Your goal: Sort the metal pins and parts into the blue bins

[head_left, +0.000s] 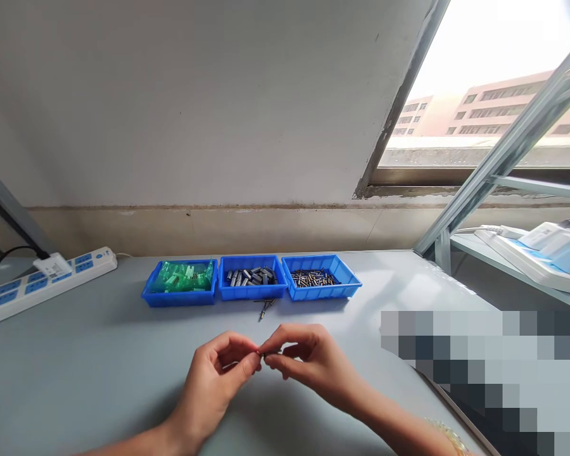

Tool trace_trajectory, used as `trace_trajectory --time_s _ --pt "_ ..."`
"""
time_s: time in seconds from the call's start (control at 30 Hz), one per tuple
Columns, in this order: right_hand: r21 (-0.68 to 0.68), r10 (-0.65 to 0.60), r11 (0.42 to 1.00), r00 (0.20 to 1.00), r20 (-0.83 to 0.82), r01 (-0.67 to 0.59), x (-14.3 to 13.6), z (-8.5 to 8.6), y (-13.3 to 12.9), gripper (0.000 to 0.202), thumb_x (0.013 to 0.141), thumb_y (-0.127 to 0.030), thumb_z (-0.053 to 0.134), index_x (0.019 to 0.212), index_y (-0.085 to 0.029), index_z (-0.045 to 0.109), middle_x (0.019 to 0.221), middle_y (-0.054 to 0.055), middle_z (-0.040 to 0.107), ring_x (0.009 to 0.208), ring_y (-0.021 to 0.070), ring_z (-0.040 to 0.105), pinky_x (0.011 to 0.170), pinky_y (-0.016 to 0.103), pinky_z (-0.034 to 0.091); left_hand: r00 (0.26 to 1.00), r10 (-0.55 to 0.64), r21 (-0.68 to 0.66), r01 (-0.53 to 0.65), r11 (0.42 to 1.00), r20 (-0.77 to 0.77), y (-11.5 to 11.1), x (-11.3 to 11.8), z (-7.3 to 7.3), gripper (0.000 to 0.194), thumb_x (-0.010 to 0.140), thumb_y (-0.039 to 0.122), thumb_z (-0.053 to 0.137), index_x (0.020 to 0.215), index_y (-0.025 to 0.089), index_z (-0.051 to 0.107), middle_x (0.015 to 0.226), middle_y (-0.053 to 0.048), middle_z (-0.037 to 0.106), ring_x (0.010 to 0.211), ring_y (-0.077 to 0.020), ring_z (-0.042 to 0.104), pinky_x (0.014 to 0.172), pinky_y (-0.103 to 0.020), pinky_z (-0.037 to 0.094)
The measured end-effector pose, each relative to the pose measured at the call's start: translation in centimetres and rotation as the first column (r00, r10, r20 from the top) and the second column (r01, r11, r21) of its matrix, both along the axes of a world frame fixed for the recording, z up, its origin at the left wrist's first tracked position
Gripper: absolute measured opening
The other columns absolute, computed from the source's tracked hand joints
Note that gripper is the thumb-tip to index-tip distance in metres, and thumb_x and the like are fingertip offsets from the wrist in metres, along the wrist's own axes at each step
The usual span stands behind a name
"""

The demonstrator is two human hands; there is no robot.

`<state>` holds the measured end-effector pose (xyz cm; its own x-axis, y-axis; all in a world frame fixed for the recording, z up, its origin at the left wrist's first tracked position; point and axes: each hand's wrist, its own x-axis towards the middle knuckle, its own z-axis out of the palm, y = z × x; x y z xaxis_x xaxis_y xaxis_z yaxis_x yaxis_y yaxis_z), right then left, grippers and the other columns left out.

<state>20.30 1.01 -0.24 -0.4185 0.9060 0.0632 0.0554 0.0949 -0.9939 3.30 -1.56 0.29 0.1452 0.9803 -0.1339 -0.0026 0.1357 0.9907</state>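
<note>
My left hand [221, 373] and my right hand [308, 358] meet above the grey table [99, 361], fingertips pinched together. Between them is a small dark metal piece [272, 353], mostly hidden by the fingers; both hands grip at it. Just beyond lie a few thin metal parts [266, 307] on the table. Behind these stand three blue trays in a row: the left tray [180, 300] holds a green plastic bag [183, 277], the middle tray [253, 292] holds grey metal pieces [251, 277], and the right tray [325, 292] holds many thin dark pins [313, 278].
A white power strip [52, 278] with a plugged-in adapter lies at the back left. At right, a metal frame [494, 158] carries a shelf with another power strip [527, 253]. The wall [194, 126] rises behind the trays. A pixelated area covers the lower right.
</note>
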Motion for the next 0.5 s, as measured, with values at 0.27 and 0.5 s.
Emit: trace_trajectory --time_s 0.27,0.5 --pt "0.038 -0.099 0.994 0.987 -0.125 0.105 -0.1 -0.5 0.0 0.019 0.073 -0.036 0.072 0.069 -0.017 0.071 0.066 0.001 0.060 0.059 0.0112 0.054 0.055 0.024 0.048 1.000 -0.011 -0.033 0.010 0.999 -0.020 0.0 0.2 -0.1 0.018 0.072 0.033 0.071 0.073 0.016 0.066 0.066 0.000 0.065 0.069 -0.0159 0.058 0.068 -0.026 0.045" --pt "0.285 0.060 0.956 0.998 0.017 -0.062 -0.8 -0.9 -1.6 0.007 0.076 -0.028 0.072 0.077 -0.023 0.076 0.070 -0.001 0.046 0.065 0.0117 0.050 0.056 0.024 0.045 0.959 -0.258 -0.065 0.267 0.962 0.114 -0.6 0.8 -0.7 0.022 0.067 0.031 0.076 0.065 0.012 0.067 0.060 0.000 0.060 0.062 -0.0144 0.054 0.064 -0.026 0.044"
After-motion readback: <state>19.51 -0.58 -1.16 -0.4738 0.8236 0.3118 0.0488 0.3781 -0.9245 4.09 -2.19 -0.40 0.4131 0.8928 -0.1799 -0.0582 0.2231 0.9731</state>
